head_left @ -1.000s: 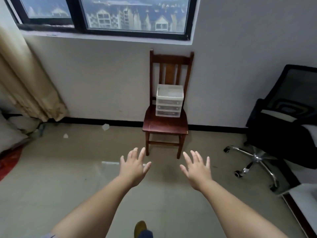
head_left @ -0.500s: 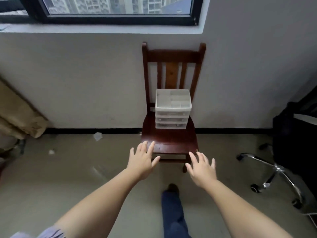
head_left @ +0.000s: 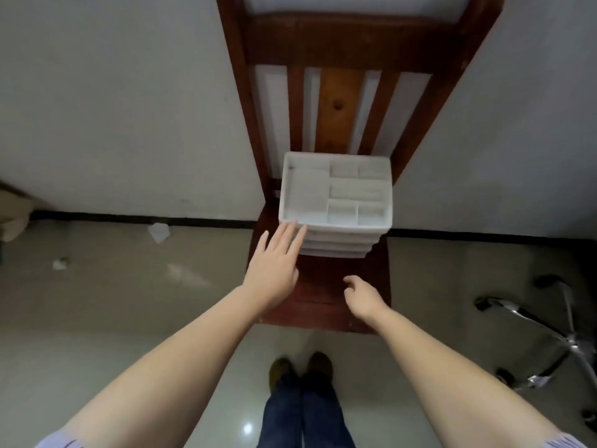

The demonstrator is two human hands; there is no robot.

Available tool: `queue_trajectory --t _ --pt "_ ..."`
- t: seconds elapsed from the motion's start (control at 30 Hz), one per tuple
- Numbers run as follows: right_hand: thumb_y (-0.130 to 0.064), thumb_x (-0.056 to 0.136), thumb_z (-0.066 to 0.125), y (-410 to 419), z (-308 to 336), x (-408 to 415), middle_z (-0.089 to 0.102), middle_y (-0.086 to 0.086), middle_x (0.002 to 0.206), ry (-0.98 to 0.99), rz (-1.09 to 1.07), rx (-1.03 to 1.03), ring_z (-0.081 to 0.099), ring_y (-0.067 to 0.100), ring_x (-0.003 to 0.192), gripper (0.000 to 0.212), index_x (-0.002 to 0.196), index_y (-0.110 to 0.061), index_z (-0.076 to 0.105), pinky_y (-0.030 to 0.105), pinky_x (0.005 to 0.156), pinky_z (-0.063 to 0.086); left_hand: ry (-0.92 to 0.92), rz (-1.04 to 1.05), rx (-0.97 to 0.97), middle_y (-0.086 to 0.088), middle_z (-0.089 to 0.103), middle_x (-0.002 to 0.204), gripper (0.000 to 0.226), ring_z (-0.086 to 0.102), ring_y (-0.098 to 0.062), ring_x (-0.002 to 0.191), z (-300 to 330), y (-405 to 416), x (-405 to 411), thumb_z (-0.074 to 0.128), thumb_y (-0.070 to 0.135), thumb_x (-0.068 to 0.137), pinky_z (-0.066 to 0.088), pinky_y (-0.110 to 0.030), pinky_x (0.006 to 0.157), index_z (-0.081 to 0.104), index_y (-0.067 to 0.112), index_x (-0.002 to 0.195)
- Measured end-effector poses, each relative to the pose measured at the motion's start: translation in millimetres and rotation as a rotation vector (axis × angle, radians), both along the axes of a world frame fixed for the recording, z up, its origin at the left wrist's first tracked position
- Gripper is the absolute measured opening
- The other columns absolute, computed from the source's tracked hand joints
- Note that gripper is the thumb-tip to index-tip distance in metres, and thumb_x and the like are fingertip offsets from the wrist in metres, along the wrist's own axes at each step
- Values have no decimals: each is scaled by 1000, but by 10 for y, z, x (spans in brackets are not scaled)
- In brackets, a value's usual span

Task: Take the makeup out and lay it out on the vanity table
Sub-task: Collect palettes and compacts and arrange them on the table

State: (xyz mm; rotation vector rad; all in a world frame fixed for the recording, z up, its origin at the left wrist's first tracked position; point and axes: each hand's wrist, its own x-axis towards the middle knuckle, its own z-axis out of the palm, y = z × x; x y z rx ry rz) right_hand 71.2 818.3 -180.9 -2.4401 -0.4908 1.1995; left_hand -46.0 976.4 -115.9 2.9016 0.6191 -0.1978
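Left hand (head_left: 273, 270) fingers spread at white drawer organizer (head_left: 336, 202), right hand (head_left: 363, 297) loosely curled, empty

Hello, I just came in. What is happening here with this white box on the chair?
A person stands in front of a wooden chair and reaches for a white plastic drawer organizer that sits on its seat. The left hand is open, with its fingertips at the organizer's front left corner. The right hand hovers over the seat, empty, fingers loosely curled. The compartments on top look empty, and the drawers appear closed. No makeup is out yet.
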Motion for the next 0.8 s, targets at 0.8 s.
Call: queue_trajectory --t 0.8 --pt "15 81 15 599 -1448 5 56 17 103 823 -1531 508 56 30 109 42 89 -5 50 42 95 43 -204 -113 182 -20 19 154 73 9 -32 143 -1124 196 371 50 3 83 7 -57 113 13 0 147"
